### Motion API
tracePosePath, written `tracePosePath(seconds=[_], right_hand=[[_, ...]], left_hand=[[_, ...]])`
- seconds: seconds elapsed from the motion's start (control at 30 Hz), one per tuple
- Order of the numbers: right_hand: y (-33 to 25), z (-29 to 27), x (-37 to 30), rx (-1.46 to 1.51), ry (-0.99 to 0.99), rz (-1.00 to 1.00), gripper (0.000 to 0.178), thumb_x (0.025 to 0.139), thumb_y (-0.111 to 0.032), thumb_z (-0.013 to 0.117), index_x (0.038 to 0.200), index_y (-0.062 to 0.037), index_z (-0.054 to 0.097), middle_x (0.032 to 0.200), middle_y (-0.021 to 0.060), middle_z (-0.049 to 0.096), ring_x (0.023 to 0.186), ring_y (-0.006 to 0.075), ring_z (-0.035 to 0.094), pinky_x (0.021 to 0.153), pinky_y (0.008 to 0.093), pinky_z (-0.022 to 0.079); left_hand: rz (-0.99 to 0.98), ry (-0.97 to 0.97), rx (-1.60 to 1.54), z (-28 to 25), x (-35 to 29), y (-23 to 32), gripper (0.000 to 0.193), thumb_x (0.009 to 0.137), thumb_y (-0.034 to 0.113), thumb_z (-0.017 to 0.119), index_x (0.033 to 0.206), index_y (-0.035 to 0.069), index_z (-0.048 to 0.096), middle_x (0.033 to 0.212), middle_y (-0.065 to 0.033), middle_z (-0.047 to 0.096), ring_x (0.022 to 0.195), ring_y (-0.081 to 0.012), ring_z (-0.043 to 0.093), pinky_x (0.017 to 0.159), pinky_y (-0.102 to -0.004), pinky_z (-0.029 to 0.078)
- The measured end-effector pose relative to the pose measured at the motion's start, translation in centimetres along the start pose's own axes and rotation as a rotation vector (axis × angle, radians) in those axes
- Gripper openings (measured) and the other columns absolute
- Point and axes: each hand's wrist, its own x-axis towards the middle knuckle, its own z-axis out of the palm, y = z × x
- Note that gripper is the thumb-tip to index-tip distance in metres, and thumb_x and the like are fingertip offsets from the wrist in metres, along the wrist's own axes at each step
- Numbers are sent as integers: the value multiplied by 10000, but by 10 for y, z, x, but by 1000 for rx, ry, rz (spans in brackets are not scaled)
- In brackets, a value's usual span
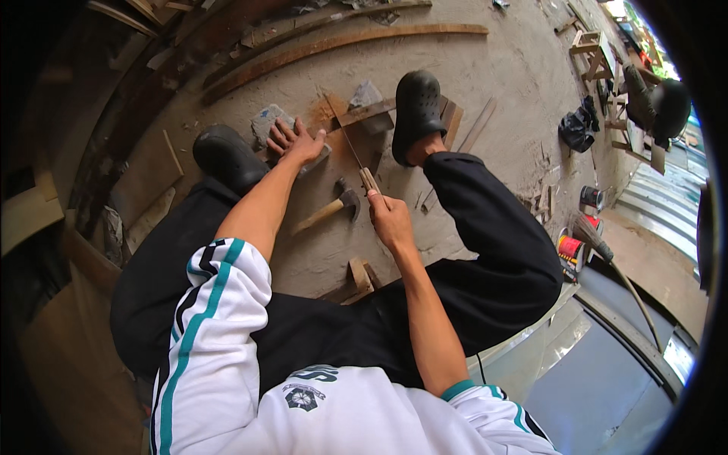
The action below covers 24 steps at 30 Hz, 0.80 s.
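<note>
My right hand (390, 220) grips the wooden handle of a handsaw (350, 140), its thin blade pointing away from me. The blade crosses beside a narrow wooden strip (368, 111), which rests by a grey stone block (367, 95) and reaches toward my right shoe (418, 110). My left hand (298, 144) lies with fingers spread over another block (313, 161), left of the blade; what is under its palm is hidden. Orange-brown sawdust (324, 111) lies around the blade's far end. Between my arms, a claw hammer (322, 215) is on the ground.
Long planks (341, 44) lie at the far side. Wood offcuts (362, 277) are close to my lap. To the right are a black plastic bag (578, 125), a red can (570, 249), a brush with a long handle (593, 233) and a wooden stool (594, 54).
</note>
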Motion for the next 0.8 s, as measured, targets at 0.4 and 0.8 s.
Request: tracePosePath(seconds=[0.4, 0.8], right_hand=[[-15, 2, 5, -51, 5, -31, 543, 955, -420, 510, 714, 67, 529, 593, 202, 464, 562, 239, 469, 598, 423, 406], [6, -20, -15, 52, -16, 38, 551, 947, -411, 540, 660, 58, 513, 532, 143, 420, 532, 171, 451, 541, 385, 370]], left_hand=[[-2, 0, -6, 6, 17, -4, 949, 886, 726, 373, 1563, 176, 0, 1553, -263, -250, 1413, -440, -291, 1070, -640, -169], [0, -31, 13, 0, 0, 10, 888, 927, 656, 353, 1563, 162, -22, 1547, -259, -269, 1409, -441, -299, 1084, -625, -165]])
